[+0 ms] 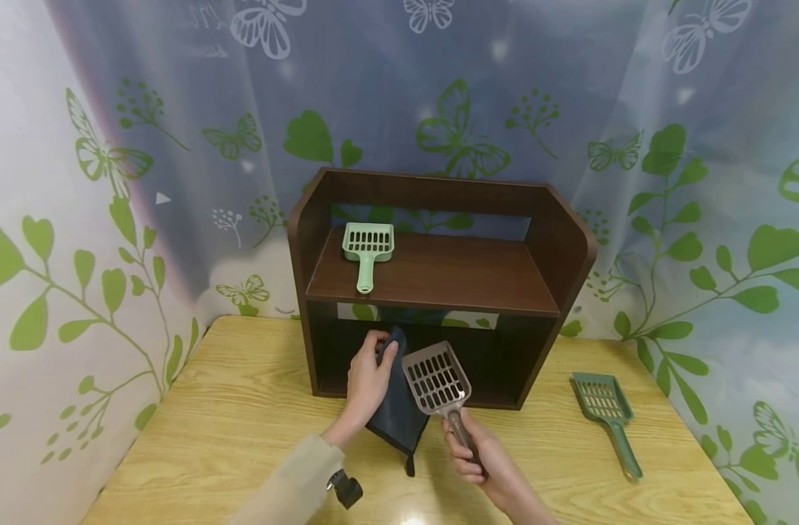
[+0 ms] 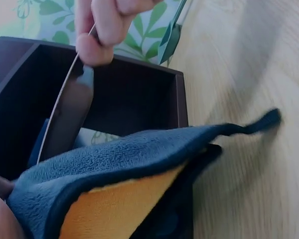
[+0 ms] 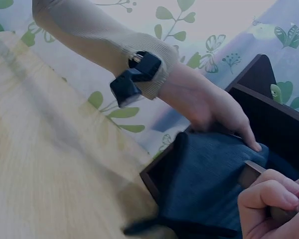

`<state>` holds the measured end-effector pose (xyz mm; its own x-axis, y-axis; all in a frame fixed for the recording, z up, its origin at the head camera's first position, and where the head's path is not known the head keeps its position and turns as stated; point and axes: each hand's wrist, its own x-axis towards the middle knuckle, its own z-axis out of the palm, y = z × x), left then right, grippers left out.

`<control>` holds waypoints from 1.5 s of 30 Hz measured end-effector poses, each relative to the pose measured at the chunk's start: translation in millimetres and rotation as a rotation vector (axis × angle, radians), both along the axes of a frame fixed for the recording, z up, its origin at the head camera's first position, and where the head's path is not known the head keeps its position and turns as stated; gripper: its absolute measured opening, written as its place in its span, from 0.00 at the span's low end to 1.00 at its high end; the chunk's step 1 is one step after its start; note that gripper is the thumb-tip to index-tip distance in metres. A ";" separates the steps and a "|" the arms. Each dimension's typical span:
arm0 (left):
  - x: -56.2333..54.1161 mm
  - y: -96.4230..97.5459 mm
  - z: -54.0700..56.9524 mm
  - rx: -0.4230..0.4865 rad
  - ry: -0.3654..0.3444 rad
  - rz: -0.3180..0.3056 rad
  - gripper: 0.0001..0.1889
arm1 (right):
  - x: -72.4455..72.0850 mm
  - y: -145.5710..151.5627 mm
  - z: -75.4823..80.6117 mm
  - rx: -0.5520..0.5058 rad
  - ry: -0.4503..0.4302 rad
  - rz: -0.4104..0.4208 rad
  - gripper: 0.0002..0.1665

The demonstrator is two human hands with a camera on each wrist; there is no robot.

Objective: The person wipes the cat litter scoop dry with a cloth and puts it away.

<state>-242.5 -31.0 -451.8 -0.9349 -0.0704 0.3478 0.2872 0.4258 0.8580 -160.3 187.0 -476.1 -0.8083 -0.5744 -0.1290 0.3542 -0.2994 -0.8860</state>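
Note:
My left hand (image 1: 369, 375) pinches a dark blue cloth (image 1: 399, 408) by its upper part, and the cloth hangs down in front of the shelf. In the left wrist view the cloth (image 2: 124, 154) shows an orange underside and a loop at one corner. My right hand (image 1: 481, 456) grips the handle of a grey-brown slotted litter scoop (image 1: 437, 377), its head raised beside the cloth. From the right wrist view, the left hand (image 3: 219, 112) is above the cloth and the right hand (image 3: 274, 204) holds the scoop, mostly cut off by the frame edge.
A dark brown two-tier shelf (image 1: 432, 273) stands at the back of the wooden table (image 1: 242, 408). On its upper tier lies a light green litter scoop (image 1: 367, 251). A darker green litter scoop (image 1: 607, 412) lies on the table at the right. A patterned curtain hangs behind.

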 end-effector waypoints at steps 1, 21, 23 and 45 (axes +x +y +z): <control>-0.1 -2.2 0.5 -0.002 0.003 -0.019 0.13 | -0.3 2.6 1.7 0.016 0.001 0.008 0.24; 2.2 -21.1 -0.5 -0.028 0.047 -0.156 0.12 | 1.0 47.6 61.8 0.175 0.141 0.133 0.27; 3.0 -21.5 -0.3 -0.026 0.044 -0.163 0.11 | -1.6 49.8 71.6 0.185 0.165 0.124 0.28; 10.3 -25.6 -3.1 -0.033 0.052 -0.184 0.10 | -55.7 12.3 159.4 0.213 0.440 -0.189 0.25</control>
<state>-232.2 -56.7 -454.9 -0.9117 0.1129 0.3949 0.4062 0.3899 0.8264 -216.0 199.3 -316.7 -0.8995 -0.4109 0.1482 -0.1081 -0.1194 -0.9869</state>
